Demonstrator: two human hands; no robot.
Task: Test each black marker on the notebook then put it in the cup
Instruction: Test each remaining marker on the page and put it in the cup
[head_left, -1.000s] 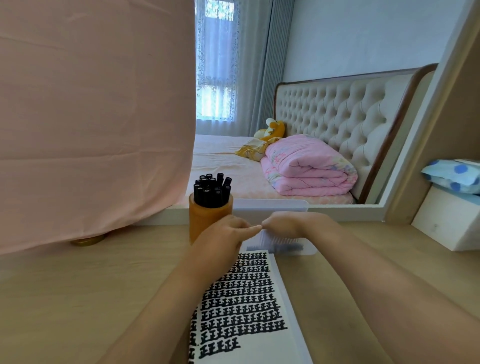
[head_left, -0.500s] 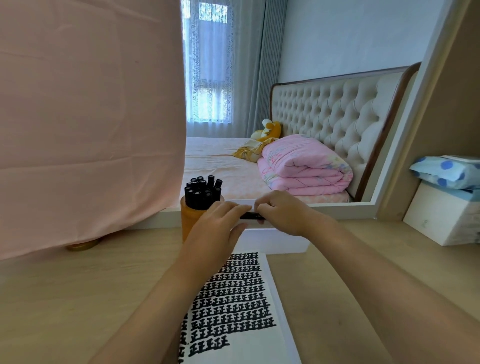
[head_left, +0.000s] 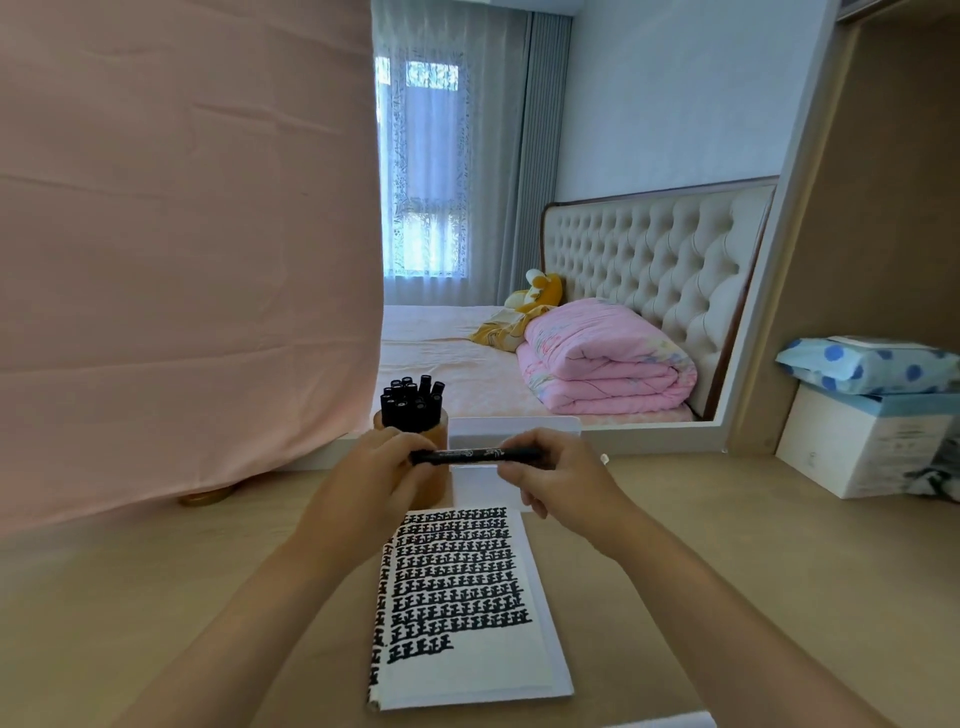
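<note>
one black marker (head_left: 475, 456) held level in the air between both hands, above the far edge of the notebook (head_left: 457, 597) and just in front of the cup (head_left: 440, 434). the left hand (head_left: 374, 467) has its fingers curled round the marker's left end; the right hand (head_left: 556, 473) pinches the right end between thumb and fingers. which end bears the cap cannot be told. the cup stands on the table (head_left: 727, 571) directly behind the left hand, packed with upright stored markers (head_left: 410, 400). the notebook lies open nearer the person, its page filled with rows of black strokes, blank only in the lowest band.

probable step: pulling the cap off before a test stroke.

hazards, as judged from this pose:
- a stiff cap that gives way suddenly would throw the left hand back into the cup, which is very close to it; a tall cup loaded at the top could tip and spill its markers.
- a freed cap held loosely could drop and roll across the table.
- an uncapped tip swung near the fingers or the table would leave ink where none is wanted.
- a stroke laid over the dense upper rows would be unreadable; the tip must reach the blank lower band.
- the cup is crowded, so a marker pushed in at a slant may jam or lever the cup over.
</note>
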